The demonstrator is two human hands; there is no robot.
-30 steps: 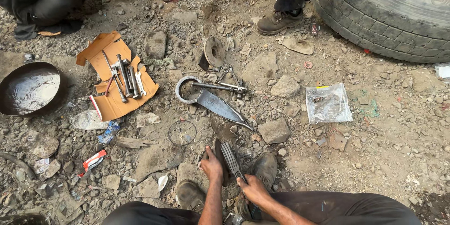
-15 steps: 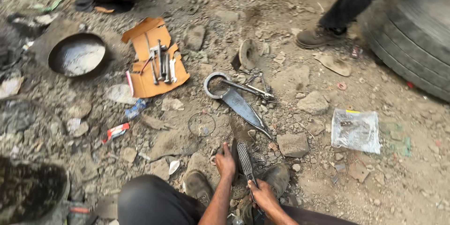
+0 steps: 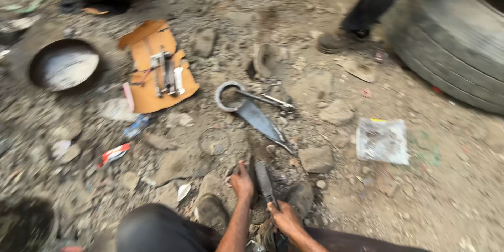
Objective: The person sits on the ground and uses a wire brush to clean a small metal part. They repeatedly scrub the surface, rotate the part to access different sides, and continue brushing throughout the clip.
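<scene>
1. Both hands work low between my shoes: left hand (image 3: 242,182) presses beside the dark ridged bar (image 3: 264,179); right hand (image 3: 284,219) grips its near end.
2. I keep the bar pinned to the stony ground (image 3: 336,189).
3. Beyond lies the ringed metal blade (image 3: 255,116), apart.

A flat, clear square plastic packet (image 3: 382,140) lies on the dirt at right. A small red-and-white crumpled wrapper (image 3: 113,154) lies at left.

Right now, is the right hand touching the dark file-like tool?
Touching. The head view shows the right hand wrapped around the lower end of the tool, with no gap visible.
</scene>
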